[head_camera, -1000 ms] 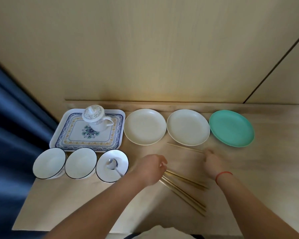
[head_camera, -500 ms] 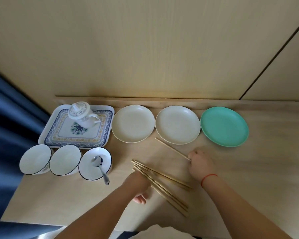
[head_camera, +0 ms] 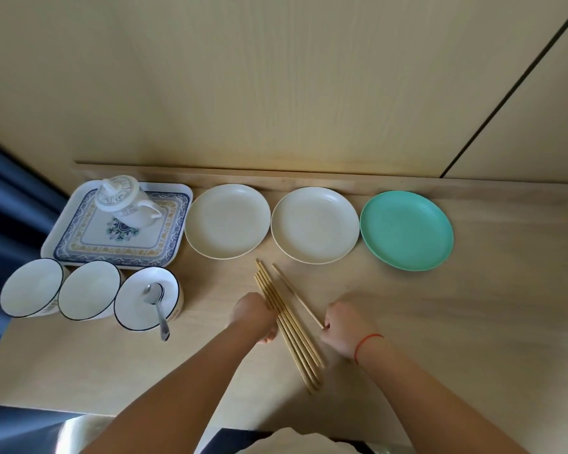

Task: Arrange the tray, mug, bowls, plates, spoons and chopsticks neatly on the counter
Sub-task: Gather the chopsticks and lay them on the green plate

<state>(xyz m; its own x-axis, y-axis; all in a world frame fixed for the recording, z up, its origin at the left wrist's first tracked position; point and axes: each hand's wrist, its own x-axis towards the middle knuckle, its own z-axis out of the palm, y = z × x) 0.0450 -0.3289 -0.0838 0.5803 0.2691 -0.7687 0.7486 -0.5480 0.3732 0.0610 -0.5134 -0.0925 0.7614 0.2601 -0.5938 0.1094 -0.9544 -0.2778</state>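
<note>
Wooden chopsticks [head_camera: 289, 329] lie bundled against our left hand [head_camera: 254, 317], its fingers hidden; our right hand [head_camera: 341, 329] pinches a stray chopstick [head_camera: 297, 294]. Careless nudging could scatter the bundle.

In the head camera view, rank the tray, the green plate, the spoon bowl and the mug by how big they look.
1. tray, largest.
2. green plate.
3. bowl holding the spoon and lidded mug: they look alike in size, and the bowl sits nearer the camera, so I won't rank them.

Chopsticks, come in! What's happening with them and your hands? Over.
Left hand against bundled chopsticks. Right hand shut on single chopstick. Plates lined up behind, nothing blocking.
</note>
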